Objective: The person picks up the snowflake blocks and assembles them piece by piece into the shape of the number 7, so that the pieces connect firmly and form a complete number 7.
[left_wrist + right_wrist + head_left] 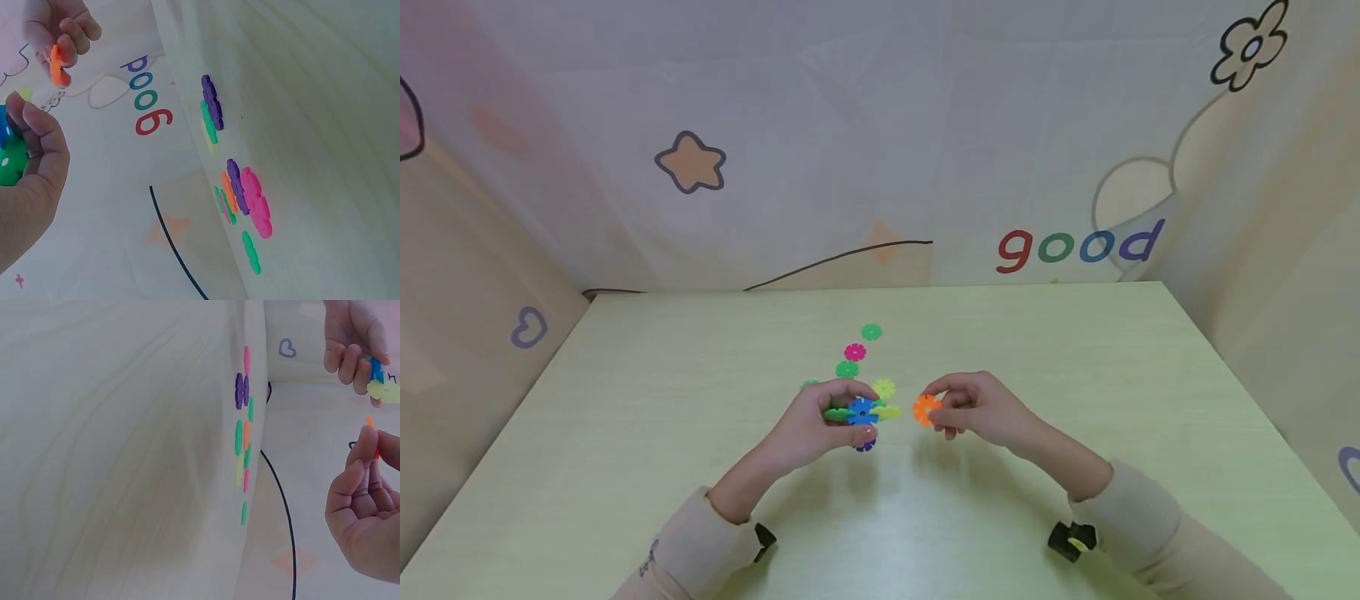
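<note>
In the head view my left hand holds a blue notched flower disc between thumb and fingers. A green disc and a pale yellow disc stick out from opposite sides of the blue one. Just to the right, my right hand pinches an orange notched disc; a small gap separates it from the yellow disc. The left wrist view shows the orange disc edge-on, and the right wrist view has the yellow disc below the left hand's fingers.
Beyond the hands, loose discs lie on the pale table: green, pink, another green and yellow. A purple disc shows partly below my left thumb. The left hand hides others. A printed curtain hangs behind.
</note>
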The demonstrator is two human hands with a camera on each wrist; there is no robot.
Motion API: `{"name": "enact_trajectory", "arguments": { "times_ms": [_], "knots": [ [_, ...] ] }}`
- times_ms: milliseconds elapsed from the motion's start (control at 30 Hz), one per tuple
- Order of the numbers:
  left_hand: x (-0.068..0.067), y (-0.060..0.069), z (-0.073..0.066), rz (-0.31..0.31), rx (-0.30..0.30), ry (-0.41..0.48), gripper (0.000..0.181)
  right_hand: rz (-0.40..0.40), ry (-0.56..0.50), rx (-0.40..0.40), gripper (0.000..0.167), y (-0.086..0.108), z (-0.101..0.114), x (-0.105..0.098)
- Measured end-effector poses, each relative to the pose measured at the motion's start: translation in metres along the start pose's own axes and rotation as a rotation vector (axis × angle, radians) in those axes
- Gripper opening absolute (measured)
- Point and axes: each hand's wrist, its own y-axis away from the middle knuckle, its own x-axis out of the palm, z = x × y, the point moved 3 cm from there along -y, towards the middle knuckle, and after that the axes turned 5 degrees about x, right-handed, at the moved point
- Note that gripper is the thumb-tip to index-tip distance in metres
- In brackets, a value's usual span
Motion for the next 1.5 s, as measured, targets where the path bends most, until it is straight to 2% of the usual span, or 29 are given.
{"name": "enact_trajectory", "arguments": {
  "times_ms": [500,1033,1233,1500],
  "knots": [
    [0.0,-0.001,0.003,-0.016,-0.028,-0.025,0.037,-0.011,-0.073,-0.034,0.029,0.005,0.008,0.009],
    [0.003,-0.002,0.002,-0.027,-0.016,-0.056,0.035,-0.01,-0.111,-0.04,0.029,0.006,0.011,0.015],
    [0.005,-0.004,0.001,-0.02,0.014,-0.051,0.033,-0.007,-0.127,-0.051,0.029,0.006,0.009,0.016],
    [0.009,-0.004,0.003,-0.038,0.038,0.026,0.018,-0.025,-0.152,-0.047,0.028,0.006,0.008,0.019]
  ]
}}
